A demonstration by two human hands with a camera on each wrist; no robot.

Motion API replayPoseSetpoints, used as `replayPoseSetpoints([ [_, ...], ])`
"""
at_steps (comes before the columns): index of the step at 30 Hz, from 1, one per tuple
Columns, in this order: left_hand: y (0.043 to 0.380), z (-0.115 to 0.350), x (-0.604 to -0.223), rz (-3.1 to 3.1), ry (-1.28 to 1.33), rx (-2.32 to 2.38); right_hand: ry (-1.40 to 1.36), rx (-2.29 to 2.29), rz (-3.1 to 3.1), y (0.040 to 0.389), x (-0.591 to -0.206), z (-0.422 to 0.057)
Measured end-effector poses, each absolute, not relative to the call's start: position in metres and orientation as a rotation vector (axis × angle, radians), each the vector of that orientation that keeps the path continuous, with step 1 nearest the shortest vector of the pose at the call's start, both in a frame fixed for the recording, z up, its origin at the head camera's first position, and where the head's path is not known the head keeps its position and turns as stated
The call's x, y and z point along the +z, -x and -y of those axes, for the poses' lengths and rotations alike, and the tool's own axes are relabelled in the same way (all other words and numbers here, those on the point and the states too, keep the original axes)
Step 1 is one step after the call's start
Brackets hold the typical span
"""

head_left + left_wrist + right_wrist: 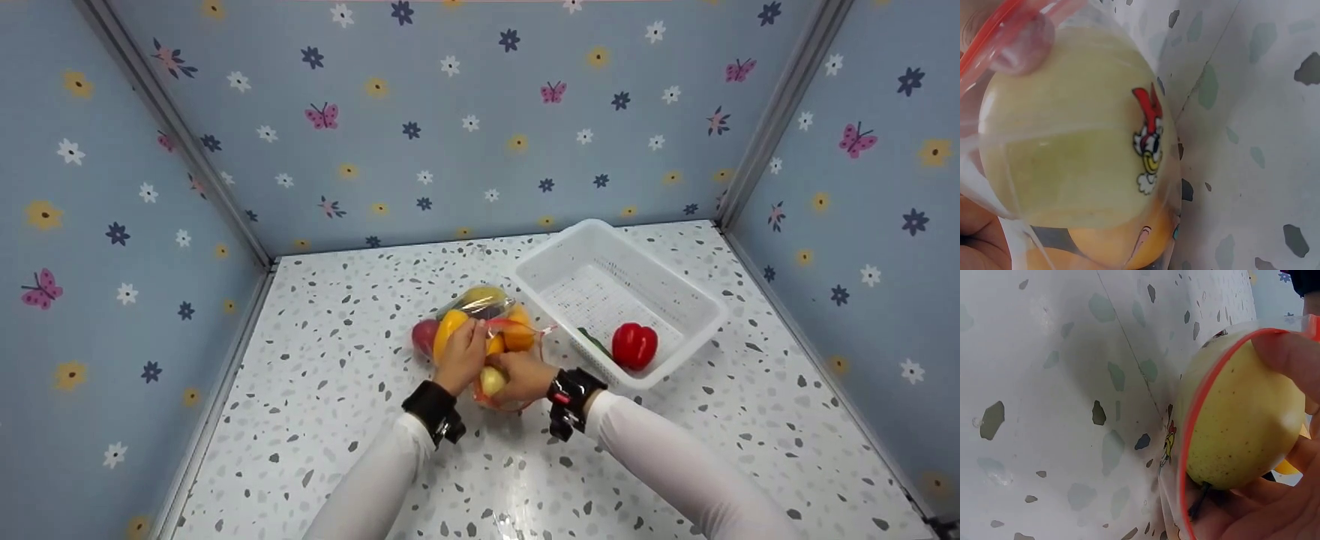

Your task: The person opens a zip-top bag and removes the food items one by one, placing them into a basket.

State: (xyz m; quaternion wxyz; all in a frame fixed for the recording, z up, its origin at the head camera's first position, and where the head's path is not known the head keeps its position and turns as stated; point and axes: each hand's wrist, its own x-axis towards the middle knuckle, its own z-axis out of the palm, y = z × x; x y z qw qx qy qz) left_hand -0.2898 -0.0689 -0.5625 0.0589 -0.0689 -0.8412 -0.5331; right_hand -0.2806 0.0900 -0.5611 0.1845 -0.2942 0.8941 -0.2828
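In the head view a clear plastic bag (pixel 504 405) with a red edge and cartoon print lies at the table's middle. My right hand (pixel 525 375) holds a pale yellow-green pear (pixel 1241 422) with a dark stem at the bag's mouth, thumb above and fingers beneath. The red edge (pixel 1199 402) runs around the pear. Through the film in the left wrist view I see the pear (pixel 1078 135) above orange fruit (pixel 1123 239). My left hand (pixel 461 356) grips the bag beside a yellow rounded item (pixel 450 328); its fingertips are partly hidden.
A white perforated basket (pixel 709 319) at right holds a red bell pepper (pixel 634 346) and a slim green item (pixel 594 341). Behind my hands lie a dark red round item (pixel 424 337), a film-wrapped yellow and dark bundle (pixel 484 298), and an orange-yellow item (pixel 520 330). Patterned walls surround the table.
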Motion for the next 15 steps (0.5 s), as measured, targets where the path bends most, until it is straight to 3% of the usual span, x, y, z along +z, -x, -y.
replayPoseSetpoints([
  [15, 0.292, 0.067, -0.563, 2.541, 0.202, -1.584, 0.851, -0.755, -2.615, 0.279, -0.537, -0.106],
])
